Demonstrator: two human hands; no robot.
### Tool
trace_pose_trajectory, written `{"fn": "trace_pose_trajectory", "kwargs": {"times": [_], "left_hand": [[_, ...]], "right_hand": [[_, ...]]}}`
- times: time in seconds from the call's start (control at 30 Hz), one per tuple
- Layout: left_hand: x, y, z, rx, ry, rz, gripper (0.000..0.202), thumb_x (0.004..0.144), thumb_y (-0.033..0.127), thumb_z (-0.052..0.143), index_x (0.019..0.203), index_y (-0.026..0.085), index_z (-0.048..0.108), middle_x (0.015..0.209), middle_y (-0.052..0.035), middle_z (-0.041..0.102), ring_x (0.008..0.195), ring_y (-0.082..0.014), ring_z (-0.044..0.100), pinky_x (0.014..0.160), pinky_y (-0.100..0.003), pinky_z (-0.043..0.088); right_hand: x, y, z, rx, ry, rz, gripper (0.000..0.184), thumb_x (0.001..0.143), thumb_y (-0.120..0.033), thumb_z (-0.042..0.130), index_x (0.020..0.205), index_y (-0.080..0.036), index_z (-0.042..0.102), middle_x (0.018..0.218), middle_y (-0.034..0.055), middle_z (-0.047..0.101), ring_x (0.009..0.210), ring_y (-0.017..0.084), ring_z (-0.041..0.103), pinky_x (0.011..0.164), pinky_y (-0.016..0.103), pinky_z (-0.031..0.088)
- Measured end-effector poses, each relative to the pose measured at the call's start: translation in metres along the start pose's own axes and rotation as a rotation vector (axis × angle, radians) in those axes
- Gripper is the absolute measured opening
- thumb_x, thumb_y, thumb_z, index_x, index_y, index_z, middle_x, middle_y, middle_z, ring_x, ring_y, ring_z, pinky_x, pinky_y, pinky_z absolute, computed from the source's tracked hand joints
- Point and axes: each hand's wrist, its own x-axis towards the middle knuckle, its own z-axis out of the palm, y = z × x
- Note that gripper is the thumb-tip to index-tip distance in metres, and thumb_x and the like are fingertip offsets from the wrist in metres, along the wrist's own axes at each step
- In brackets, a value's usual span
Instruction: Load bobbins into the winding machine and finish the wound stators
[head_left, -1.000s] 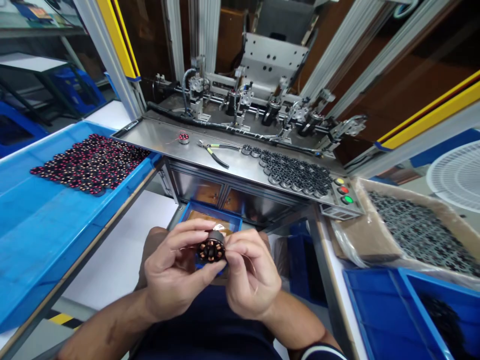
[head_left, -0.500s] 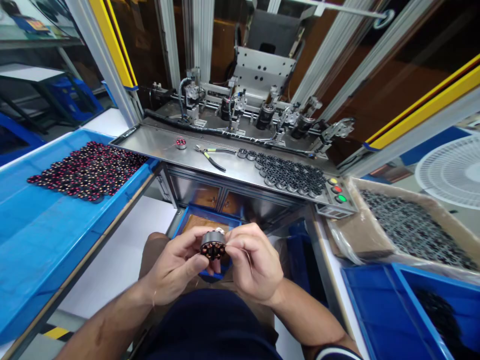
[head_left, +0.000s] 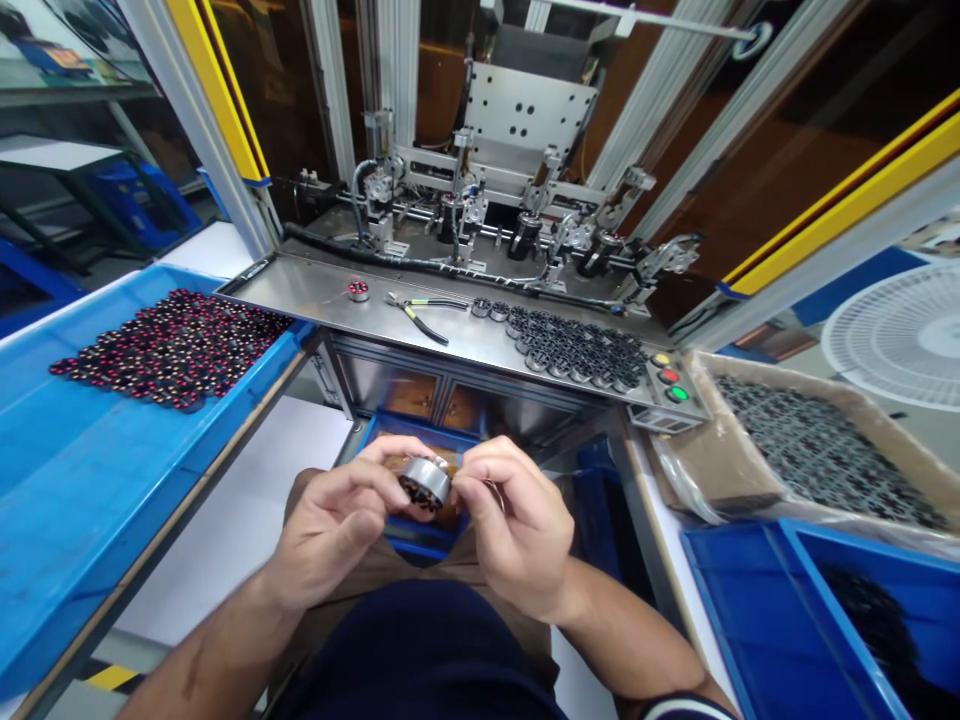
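Note:
My left hand (head_left: 330, 520) is closed around the left side of a motor stator (head_left: 427, 482), a short grey metal ring with copper windings inside, held above my lap. The ring is tilted, its wound face turned down toward me. At its right edge my right hand (head_left: 521, 525) is pinched, fingertips beside the rim, on what looks like a thin copper wire, mostly hidden by the fingers. Ahead on the steel ledge (head_left: 300, 285) lie a red-wound stator (head_left: 358, 291) with a loose wire and open cutting pliers (head_left: 420, 312) with black and yellow-green handles.
Many grey-black rings (head_left: 577, 345) are grouped on the ledge, near a button box (head_left: 675, 400). A blue tray (head_left: 90, 490) holds wound stators on the left. To the right stand a lined carton (head_left: 675, 470), a blue bin (head_left: 742, 600) and a fan (head_left: 900, 335). Machine fixtures stand behind.
The stator has been turned in my left hand, showing more of its smooth outer side. My left fingers have shifted onto its upper edge. My right hand stays pinched beside it.

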Motion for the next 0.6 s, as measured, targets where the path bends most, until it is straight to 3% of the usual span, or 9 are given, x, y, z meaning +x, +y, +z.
{"fn": "trace_pose_trajectory", "kwargs": {"times": [0.1, 0.2, 0.3, 0.4, 0.47, 0.6], "left_hand": [[0.002, 0.001, 0.004, -0.043, 0.060, 0.067, 0.009, 0.086, 0.029, 0.067, 0.088, 0.023, 0.061, 0.118, -0.0086, 0.064, 0.112, -0.0277, 0.065, 0.090, -0.044, 0.057], [0.004, -0.001, 0.008, -0.122, 0.104, 0.058, 0.029, 0.078, 0.029, 0.077, 0.100, 0.025, 0.058, 0.120, -0.0067, 0.065, 0.119, -0.0271, 0.062, 0.095, -0.040, 0.055], [0.002, -0.006, 0.009, -0.158, 0.023, -0.157, 0.046, 0.075, 0.042, 0.078, 0.111, 0.021, 0.057, 0.109, -0.0080, 0.068, 0.101, -0.0208, 0.069, 0.084, -0.028, 0.057], [-0.001, -0.008, 0.009, -0.201, -0.120, -0.363, 0.030, 0.088, 0.039, 0.064, 0.107, 0.018, 0.054, 0.084, -0.0048, 0.071, 0.075, -0.0152, 0.071, 0.066, -0.023, 0.056], [-0.002, -0.008, 0.010, -0.229, -0.134, -0.364, 0.025, 0.092, 0.036, 0.060, 0.108, 0.020, 0.051, 0.083, -0.0047, 0.072, 0.075, -0.0169, 0.072, 0.064, -0.024, 0.057], [0.000, -0.008, 0.013, -0.216, -0.081, -0.230, 0.029, 0.087, 0.035, 0.066, 0.110, 0.023, 0.052, 0.089, -0.0021, 0.068, 0.079, -0.0170, 0.072, 0.066, -0.026, 0.058]], "right_hand": [[0.002, -0.001, -0.001, 0.009, -0.035, -0.022, 0.013, 0.086, -0.007, 0.057, 0.080, -0.017, 0.062, 0.069, 0.0030, 0.061, 0.068, 0.015, 0.059, 0.062, 0.028, 0.051], [0.002, 0.001, -0.004, -0.007, -0.089, -0.121, 0.011, 0.085, -0.006, 0.058, 0.083, -0.016, 0.062, 0.072, 0.0042, 0.063, 0.068, 0.015, 0.060, 0.061, 0.028, 0.052], [0.000, 0.004, -0.008, -0.046, -0.121, -0.215, 0.010, 0.087, -0.008, 0.058, 0.089, -0.016, 0.062, 0.075, 0.0054, 0.065, 0.070, 0.015, 0.063, 0.062, 0.027, 0.054], [-0.001, 0.006, -0.014, -0.102, -0.139, -0.268, 0.009, 0.087, -0.009, 0.058, 0.090, -0.017, 0.062, 0.078, 0.0059, 0.065, 0.070, 0.014, 0.065, 0.062, 0.025, 0.056], [-0.001, 0.006, -0.016, -0.136, -0.152, -0.285, 0.010, 0.087, -0.009, 0.057, 0.090, -0.017, 0.062, 0.078, 0.0057, 0.064, 0.070, 0.015, 0.065, 0.062, 0.026, 0.056], [-0.002, 0.002, -0.016, -0.154, -0.139, -0.243, 0.012, 0.084, -0.005, 0.059, 0.089, -0.016, 0.062, 0.075, 0.0046, 0.063, 0.068, 0.014, 0.062, 0.061, 0.026, 0.054]]}}
